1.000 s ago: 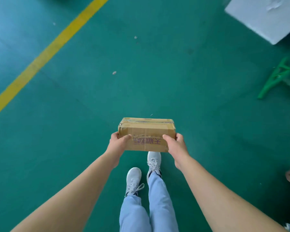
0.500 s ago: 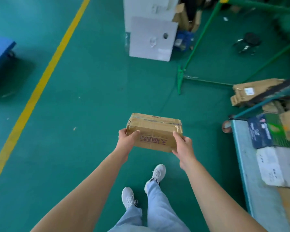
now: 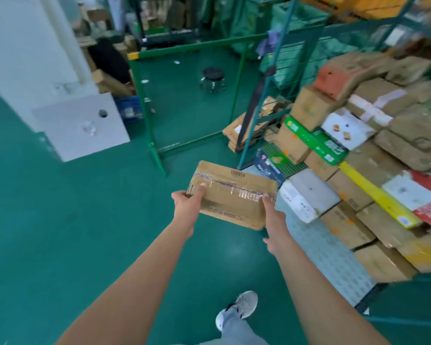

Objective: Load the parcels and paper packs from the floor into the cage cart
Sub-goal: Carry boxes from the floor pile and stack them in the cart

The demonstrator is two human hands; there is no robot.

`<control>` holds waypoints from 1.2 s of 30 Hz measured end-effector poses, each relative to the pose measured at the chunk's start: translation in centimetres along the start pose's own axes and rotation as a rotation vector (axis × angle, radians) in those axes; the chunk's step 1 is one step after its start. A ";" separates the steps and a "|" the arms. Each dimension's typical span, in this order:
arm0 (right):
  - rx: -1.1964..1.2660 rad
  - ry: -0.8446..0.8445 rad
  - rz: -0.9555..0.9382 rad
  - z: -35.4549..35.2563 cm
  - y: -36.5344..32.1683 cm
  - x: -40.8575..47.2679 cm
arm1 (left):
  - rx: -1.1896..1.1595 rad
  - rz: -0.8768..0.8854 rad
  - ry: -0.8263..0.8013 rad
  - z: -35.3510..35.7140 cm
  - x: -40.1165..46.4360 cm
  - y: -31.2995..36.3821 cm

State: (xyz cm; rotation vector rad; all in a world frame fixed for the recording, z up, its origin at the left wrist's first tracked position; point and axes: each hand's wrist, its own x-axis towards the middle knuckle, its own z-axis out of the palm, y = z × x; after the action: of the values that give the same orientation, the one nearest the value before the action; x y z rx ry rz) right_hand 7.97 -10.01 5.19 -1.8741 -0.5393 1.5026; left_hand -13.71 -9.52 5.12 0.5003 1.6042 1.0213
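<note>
Fingers (image 3: 201,189) round parcel (image 3: 232,195); cart (image 3: 334,265) w/ boxes (image 3: 373,145)

Both hands, left hand (image 3: 187,204) and right hand (image 3: 275,221), grip a taped cardboard parcel (image 3: 232,195) beside a stacked cage cart (image 3: 334,267).

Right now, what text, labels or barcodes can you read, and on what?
Held cardboard parcel, top face: a printed barcode with digits under it, too small to read.
Held cardboard parcel, front face: purple characters, upside down and blurred, not readable.
Green-and-white paper pack in the cage cart: printing and a small label, blurred.
Red-and-white box: white characters on red, blurred.
Left hand and right hand grip the parcel's ends.
</note>
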 end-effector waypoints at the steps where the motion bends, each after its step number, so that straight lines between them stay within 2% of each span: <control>1: 0.007 0.007 0.006 -1.2 -0.8 0.7 | 0.010 0.009 -0.009 1.6 0.5 0.6; 9: 0.147 0.066 -0.016 -15.5 -9.2 8.3 | 0.136 0.126 -0.212 22.4 4.1 7.2; 14: 0.329 0.105 -0.020 -21.1 -11.7 11.9 | 0.205 0.160 -0.308 31.4 6.3 9.6; 20: 0.516 0.132 -0.075 -24.4 -15.5 15.2 | 0.254 0.173 -0.364 39.5 9.5 12.6; 27: 0.593 0.271 -0.086 -25.6 -19.9 21.0 | 0.308 0.165 -0.493 45.9 14.5 15.5; 30: 0.630 0.372 -0.078 -25.4 -23.1 24.8 | 0.348 0.133 -0.566 49.5 19.2 17.6; 36: 0.701 0.464 -0.073 -25.3 -29.4 30.9 | 0.425 0.110 -0.683 56.2 25.8 23.3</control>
State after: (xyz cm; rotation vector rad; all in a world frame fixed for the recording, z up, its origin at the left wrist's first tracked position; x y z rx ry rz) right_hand 42.75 25.26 7.91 -1.5285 0.1312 0.9714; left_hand 26.82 42.59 8.91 1.1030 1.1675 0.4869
